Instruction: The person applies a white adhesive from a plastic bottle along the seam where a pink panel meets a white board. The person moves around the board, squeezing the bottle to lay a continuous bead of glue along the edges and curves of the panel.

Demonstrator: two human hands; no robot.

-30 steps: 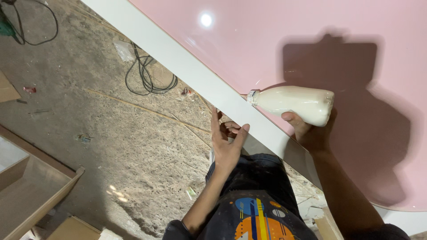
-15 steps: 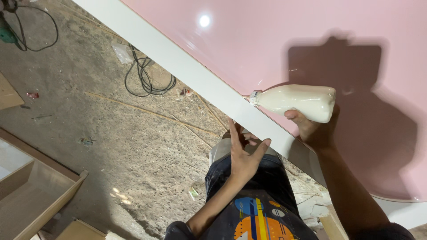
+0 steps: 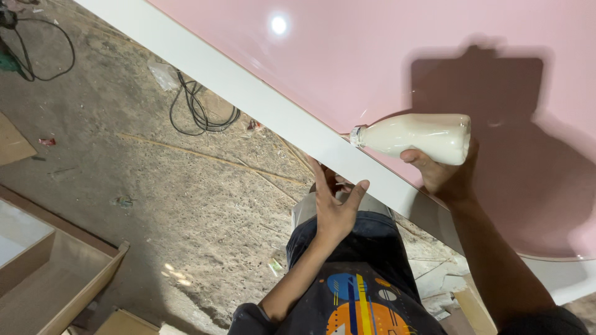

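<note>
Head view: bottle of white liquid, lying on pink panel, gripped by right hand. Left hand open, fingers against panel's white edge.

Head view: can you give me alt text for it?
The right hand holds a bottle of white liquid on its side, nozzle at the pink panel's white edge band. The left hand touches that edge from below.
</note>
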